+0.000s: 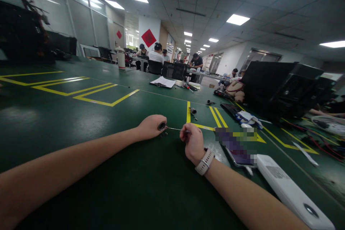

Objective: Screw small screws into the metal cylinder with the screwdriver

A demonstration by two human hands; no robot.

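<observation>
My left hand (151, 126) is closed around a small round metal part (161, 126), whose dark ringed opening faces right. A thin metal rod (174, 129) runs from my right hand (192, 140) to the edge of that part. The fingers of my right hand are pinched on the rod's right end. Just below the metal part, a few tiny pieces (166, 133) lie on the green table (121, 187). Beyond my right hand, another metal part (193, 110) rests by a yellow tape line, with tiny pieces near it.
A phone (238, 149) and a white device (291, 187) lie right of my right hand. Farther off are a clipboard (163, 82), a screwdriver (188, 87), a bottle (121, 58) and gloves (249, 118). Black equipment (280, 86) stands at the right. People work in the background.
</observation>
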